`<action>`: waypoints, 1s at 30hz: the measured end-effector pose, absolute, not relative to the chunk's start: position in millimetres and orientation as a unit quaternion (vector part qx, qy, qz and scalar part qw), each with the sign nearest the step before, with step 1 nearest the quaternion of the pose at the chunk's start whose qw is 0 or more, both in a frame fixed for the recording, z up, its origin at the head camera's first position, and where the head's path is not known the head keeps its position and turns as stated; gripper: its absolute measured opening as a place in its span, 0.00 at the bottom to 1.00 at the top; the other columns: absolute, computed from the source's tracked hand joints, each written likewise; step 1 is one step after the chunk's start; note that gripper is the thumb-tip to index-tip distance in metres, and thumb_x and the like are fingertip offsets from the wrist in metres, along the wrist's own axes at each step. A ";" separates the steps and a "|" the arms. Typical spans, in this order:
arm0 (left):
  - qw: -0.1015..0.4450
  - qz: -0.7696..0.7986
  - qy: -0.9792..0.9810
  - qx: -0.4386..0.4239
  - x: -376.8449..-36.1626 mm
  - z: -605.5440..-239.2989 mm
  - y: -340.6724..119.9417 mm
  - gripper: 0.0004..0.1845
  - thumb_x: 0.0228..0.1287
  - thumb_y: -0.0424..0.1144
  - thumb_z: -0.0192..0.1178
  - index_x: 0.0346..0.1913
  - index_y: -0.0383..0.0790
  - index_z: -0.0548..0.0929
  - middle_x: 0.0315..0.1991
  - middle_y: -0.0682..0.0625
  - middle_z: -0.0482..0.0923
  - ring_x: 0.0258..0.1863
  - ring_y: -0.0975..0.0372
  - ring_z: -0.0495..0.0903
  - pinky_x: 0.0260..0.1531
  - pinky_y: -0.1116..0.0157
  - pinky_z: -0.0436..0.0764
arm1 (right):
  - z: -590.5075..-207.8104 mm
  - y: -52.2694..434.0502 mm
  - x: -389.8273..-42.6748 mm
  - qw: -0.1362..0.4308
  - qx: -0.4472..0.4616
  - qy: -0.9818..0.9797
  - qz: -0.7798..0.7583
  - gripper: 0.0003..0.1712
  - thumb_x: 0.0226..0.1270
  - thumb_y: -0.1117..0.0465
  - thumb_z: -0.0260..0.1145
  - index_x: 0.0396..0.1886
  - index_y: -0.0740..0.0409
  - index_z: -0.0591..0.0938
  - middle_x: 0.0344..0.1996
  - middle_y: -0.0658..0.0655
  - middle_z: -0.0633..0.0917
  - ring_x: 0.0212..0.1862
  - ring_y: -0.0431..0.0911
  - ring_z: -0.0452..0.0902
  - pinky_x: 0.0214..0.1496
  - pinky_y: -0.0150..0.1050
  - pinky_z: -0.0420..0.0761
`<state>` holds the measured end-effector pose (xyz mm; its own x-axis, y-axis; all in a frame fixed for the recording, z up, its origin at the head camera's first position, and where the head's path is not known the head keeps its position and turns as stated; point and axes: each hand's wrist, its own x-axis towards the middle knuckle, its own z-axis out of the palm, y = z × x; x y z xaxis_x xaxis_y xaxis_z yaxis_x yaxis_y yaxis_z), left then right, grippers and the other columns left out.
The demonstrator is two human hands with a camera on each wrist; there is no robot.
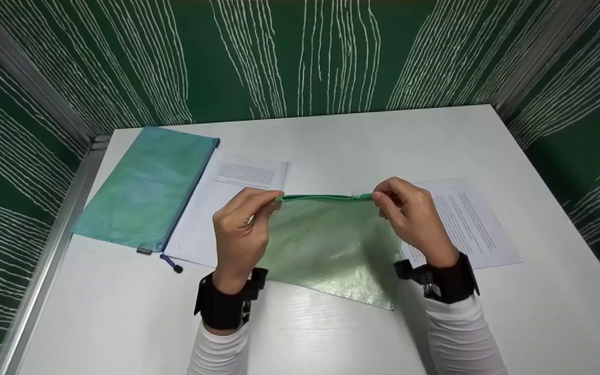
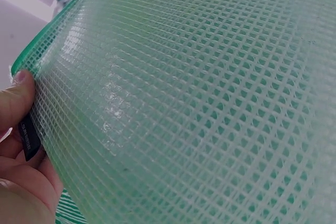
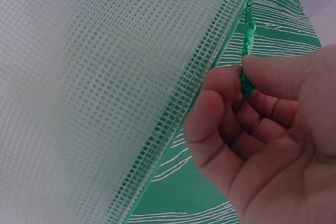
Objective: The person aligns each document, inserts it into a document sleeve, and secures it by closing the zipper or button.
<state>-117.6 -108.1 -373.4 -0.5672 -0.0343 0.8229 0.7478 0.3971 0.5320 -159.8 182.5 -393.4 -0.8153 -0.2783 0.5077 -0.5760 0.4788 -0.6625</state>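
A light green mesh zipper pouch (image 1: 326, 245) hangs between both hands over the white table, its zipper edge on top. My left hand (image 1: 242, 229) pinches the pouch's top left corner, where a small black tag (image 2: 30, 136) shows in the left wrist view. Between thumb and fingers, my right hand (image 1: 412, 216) holds the green cord zipper pull (image 3: 248, 40), which runs from the slider on the zipper edge. Part of the zipper between the hands stands slightly apart in the head view.
A teal zipper pouch (image 1: 146, 187) with a dark blue zipper lies at the left, partly over a printed sheet (image 1: 248, 172). Another printed sheet (image 1: 466, 224) lies right, behind the right hand. Green walls with white lines surround the white table (image 1: 555, 312).
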 end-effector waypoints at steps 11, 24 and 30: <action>0.410 -0.493 -0.731 -0.234 -117.3 -371.8 -109.4 0.08 0.61 0.20 0.68 0.40 0.32 0.90 0.32 0.45 0.85 0.28 0.59 0.83 0.32 0.72 0.77 | -393.5 185.5 -159.8 0.173 0.250 -0.844 0.442 0.02 0.74 0.71 0.65 0.38 0.67 0.82 0.26 0.58 0.81 0.25 0.37 0.74 0.30 0.27 0.71; 0.417 -0.502 -0.723 -0.226 -116.6 -370.7 -113.6 0.07 0.60 0.20 0.68 0.40 0.31 0.90 0.31 0.44 0.85 0.29 0.58 0.84 0.35 0.73 0.78 | -394.1 190.8 -160.9 0.173 0.234 -0.850 0.440 0.04 0.76 0.69 0.64 0.39 0.66 0.82 0.26 0.52 0.81 0.26 0.38 0.74 0.31 0.28 0.72; 0.416 -0.501 -0.724 -0.227 -116.5 -371.2 -113.0 0.08 0.61 0.19 0.67 0.40 0.30 0.89 0.31 0.44 0.84 0.29 0.58 0.84 0.35 0.73 0.79 | -394.5 191.6 -161.0 0.173 0.234 -0.851 0.437 0.04 0.75 0.69 0.63 0.39 0.66 0.82 0.26 0.53 0.81 0.25 0.38 0.74 0.31 0.28 0.71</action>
<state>-116.5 -113.0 -371.2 -0.5505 -0.0883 0.8302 0.7462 0.3939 0.5367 -161.0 191.6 -394.5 -0.8305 -0.2479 0.4988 -0.5499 0.5075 -0.6633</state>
